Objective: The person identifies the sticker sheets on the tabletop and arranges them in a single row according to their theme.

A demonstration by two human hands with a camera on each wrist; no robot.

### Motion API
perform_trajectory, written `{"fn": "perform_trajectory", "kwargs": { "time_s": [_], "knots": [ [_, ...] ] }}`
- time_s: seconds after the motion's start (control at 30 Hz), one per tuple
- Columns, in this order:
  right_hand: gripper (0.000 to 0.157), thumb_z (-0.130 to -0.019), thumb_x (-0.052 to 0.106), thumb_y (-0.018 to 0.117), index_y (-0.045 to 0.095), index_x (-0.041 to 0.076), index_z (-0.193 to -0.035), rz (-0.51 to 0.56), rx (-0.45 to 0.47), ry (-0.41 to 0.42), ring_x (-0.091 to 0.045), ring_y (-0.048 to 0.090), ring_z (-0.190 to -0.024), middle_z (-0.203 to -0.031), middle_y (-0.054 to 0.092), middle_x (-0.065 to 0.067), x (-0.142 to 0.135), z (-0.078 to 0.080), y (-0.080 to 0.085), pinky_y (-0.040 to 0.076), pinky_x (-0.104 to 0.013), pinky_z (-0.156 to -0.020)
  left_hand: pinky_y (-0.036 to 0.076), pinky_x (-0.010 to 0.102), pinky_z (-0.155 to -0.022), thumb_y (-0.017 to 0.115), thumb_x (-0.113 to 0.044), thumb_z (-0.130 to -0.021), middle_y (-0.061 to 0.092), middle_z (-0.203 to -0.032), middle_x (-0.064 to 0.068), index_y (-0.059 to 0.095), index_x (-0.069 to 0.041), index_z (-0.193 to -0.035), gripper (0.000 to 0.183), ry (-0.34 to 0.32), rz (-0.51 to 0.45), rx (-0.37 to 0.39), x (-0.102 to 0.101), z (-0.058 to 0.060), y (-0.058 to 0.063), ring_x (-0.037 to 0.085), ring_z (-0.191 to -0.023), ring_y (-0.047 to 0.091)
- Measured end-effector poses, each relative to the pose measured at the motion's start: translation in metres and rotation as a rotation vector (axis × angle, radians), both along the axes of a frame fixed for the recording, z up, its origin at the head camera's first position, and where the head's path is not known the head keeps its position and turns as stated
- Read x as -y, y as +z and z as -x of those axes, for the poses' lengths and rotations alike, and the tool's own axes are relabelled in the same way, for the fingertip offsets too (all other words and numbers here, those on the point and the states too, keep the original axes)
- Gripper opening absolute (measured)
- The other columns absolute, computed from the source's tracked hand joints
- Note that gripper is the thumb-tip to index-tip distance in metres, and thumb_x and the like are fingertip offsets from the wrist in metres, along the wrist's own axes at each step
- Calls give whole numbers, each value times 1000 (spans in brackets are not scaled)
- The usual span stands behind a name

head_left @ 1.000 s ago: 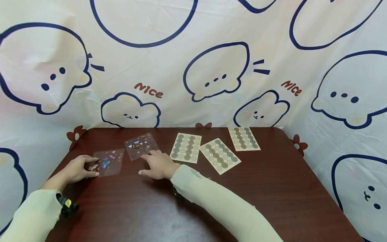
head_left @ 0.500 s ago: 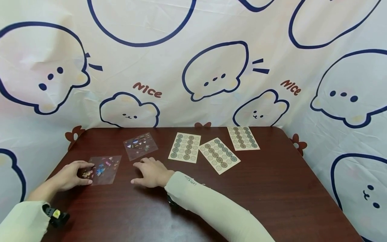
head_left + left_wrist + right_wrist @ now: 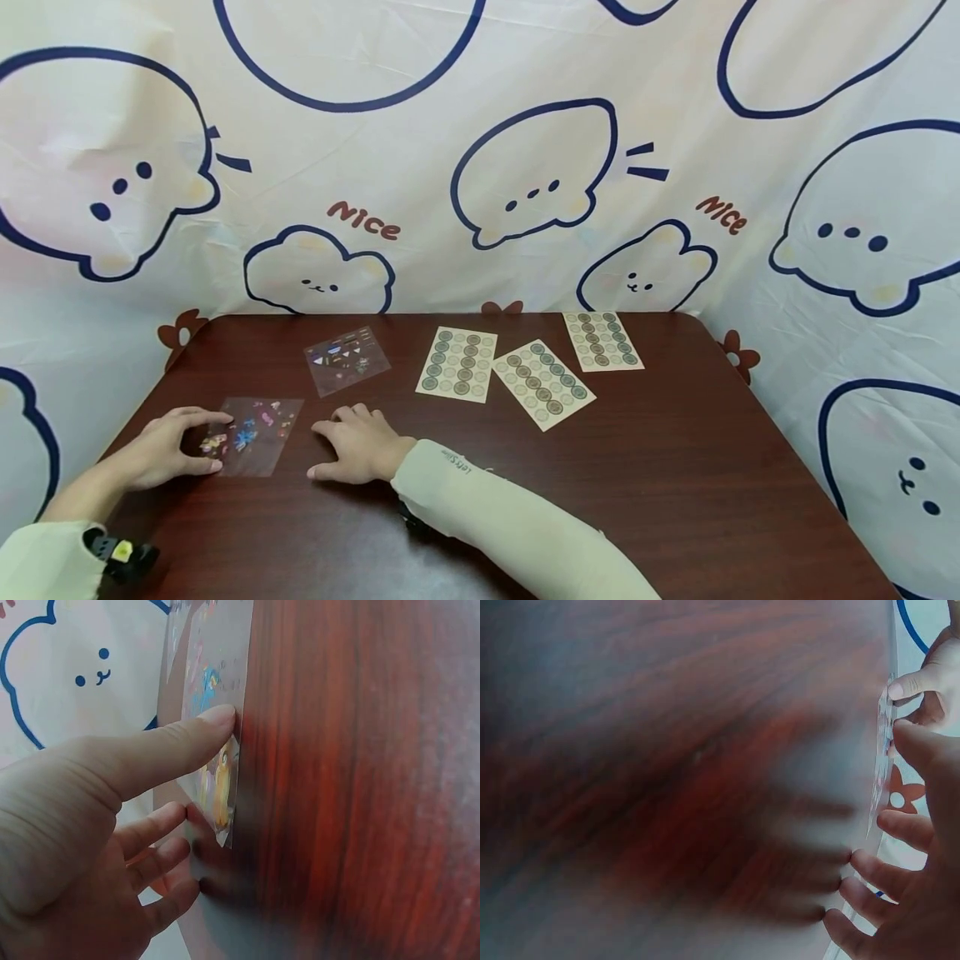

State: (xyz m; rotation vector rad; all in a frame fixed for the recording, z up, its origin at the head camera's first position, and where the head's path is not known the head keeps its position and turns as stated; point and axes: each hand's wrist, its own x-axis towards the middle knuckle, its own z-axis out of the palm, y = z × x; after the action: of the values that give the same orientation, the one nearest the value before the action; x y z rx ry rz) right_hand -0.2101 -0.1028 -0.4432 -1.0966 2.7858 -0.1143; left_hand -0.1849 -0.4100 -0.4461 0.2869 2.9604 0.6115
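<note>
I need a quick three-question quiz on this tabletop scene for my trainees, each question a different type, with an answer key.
1. Count: how many cream sheets printed with round designs lie on the table?
2. Fill in the blank: the clear sheet nearer the person is being touched by the person's ____ hand.
3. True or false: the right hand is holding a cream sheet.

Key:
1. Three.
2. Left; the left hand is at its left edge.
3. False; it holds nothing.
</note>
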Motion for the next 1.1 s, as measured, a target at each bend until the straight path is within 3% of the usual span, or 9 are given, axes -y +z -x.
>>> {"fn": "perform_trajectory", "kwargs": {
  "time_s": [0.27, 0.47, 0.57, 0.87, 1.1],
  "knots": [
    [76, -87, 67, 65, 35, 46, -154, 23, 105, 50, -7, 42, -123, -143, 47, 15, 13, 3, -5, 36, -24, -93, 38, 76, -89, 88, -22, -75, 46, -133, 40, 60, 2, -131, 66, -11, 3, 3, -6, -3, 2, 58, -120, 40],
    [83, -82, 73, 66, 30, 52, -153, 39, 166, -38, -4, 41, -118, -140, 44, 17, 32, 8, -19, 33, -23, -84, 38, 77, -87, 90, -29, -73, 42, -135, 40, 58, -2, -132, 72, -21, 5, 38, -7, -5, 2, 59, -118, 39],
    [83, -81, 76, 64, 29, 54, -153, 22, 178, -93, -4, 42, -118, -140, 44, 18, 36, 8, -18, 32, -24, -82, 37, 78, -87, 91, -32, -71, 40, -137, 39, 57, -4, -132, 75, -33, 0, 55, -7, -5, 1, 59, -119, 38],
    [79, -75, 81, 66, 38, 57, -145, -14, 184, -237, -6, 41, -110, -132, 46, 19, 54, 4, -16, 31, -31, -81, 33, 79, -86, 91, -32, -71, 37, -139, 39, 51, -5, -136, 81, -43, -7, 54, -6, -9, -1, 62, -120, 35],
    [78, -69, 83, 69, 42, 56, -137, -11, 154, -280, -6, 42, -109, -127, 47, 20, 62, 3, -24, 34, -33, -84, 34, 80, -83, 87, -32, -76, 33, -139, 42, 42, 0, -146, 89, -60, 9, 51, -3, -12, -4, 66, -119, 34]
  ]
}}
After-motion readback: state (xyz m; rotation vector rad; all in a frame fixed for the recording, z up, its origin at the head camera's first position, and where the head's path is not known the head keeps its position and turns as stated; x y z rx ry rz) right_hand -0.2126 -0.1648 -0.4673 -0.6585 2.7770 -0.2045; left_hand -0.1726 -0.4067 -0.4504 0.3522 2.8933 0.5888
